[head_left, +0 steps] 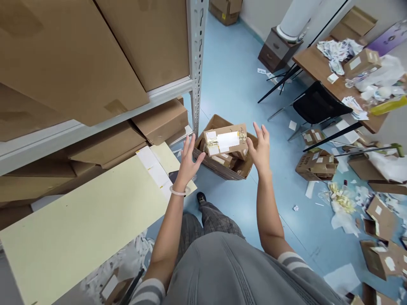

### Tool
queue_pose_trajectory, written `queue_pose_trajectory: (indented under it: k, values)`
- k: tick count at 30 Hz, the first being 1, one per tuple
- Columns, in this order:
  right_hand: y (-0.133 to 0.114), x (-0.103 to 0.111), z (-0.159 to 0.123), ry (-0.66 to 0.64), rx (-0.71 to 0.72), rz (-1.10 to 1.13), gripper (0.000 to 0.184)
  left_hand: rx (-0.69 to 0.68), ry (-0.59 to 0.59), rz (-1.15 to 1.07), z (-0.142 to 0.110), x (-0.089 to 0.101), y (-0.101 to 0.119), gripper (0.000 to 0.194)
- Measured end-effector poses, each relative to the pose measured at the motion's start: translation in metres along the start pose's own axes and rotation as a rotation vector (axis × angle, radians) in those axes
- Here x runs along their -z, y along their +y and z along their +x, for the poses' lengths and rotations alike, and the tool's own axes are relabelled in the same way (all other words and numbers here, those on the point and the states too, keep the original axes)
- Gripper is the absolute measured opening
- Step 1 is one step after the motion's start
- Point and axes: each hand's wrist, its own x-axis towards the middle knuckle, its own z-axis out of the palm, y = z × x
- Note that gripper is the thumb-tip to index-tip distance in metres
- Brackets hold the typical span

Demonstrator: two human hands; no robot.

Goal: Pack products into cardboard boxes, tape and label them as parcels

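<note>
Far left of frame: steel shelf upright [196, 63] beside flat cardboard sheets [89, 42]; cream board [79, 220] below them. Centre-left: left hand [187, 163], grip open, fingers spread, pale bangle [179, 191] on wrist, just beside the taped parcel [225, 140]. Parcel: brown cardboard, white label, gold tape, mid-frame, over an open cardboard box [216, 168] on the blue floor [232, 55]; contact with box cannot be told. Next right: right hand [260, 148], grip open, thumb near parcel's right end, not clamped. Upper right: wooden bench [318, 70] bearing crumpled paper [338, 53].
</note>
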Motion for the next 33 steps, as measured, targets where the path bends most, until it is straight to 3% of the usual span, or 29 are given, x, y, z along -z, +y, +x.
queue_pose_trajectory:
  k: [3,9,12,14,17,20,25,29,33]
  values:
    - [0.006,-0.02,-0.026,-0.005,-0.068,0.088,0.053,0.09,0.104,0.026,-0.035,0.009,-0.017,0.07]
    - [0.023,-0.066,-0.094,-0.287,-0.136,0.152,0.054,0.444,0.218,0.098,-0.152,0.038,-0.088,0.074]
    - [0.022,-0.078,-0.098,-0.334,-0.124,0.159,0.053,0.581,0.365,0.134,-0.203,0.053,-0.105,0.073]
    - [0.009,-0.085,-0.087,-0.358,-0.082,0.162,0.052,0.629,0.449,0.151,-0.223,0.058,-0.109,0.071]
    - [-0.031,-0.096,-0.064,-0.392,0.021,0.177,0.048,0.673,0.506,0.17,-0.235,0.058,-0.111,0.07]
    - [-0.086,-0.114,-0.054,-0.468,0.13,0.189,0.045,0.658,0.49,0.15,-0.233,0.053,-0.112,0.068]
    - [-0.163,-0.153,-0.08,-0.677,0.26,0.211,0.047,0.589,0.446,0.06,-0.233,0.052,-0.115,0.066]
    - [-0.192,-0.175,-0.119,-0.785,0.204,0.162,0.048,0.589,0.448,0.028,-0.254,0.069,-0.128,0.065]
    - [-0.201,-0.181,-0.153,-0.836,0.11,0.055,0.048,0.644,0.43,0.033,-0.288,0.103,-0.152,0.065]
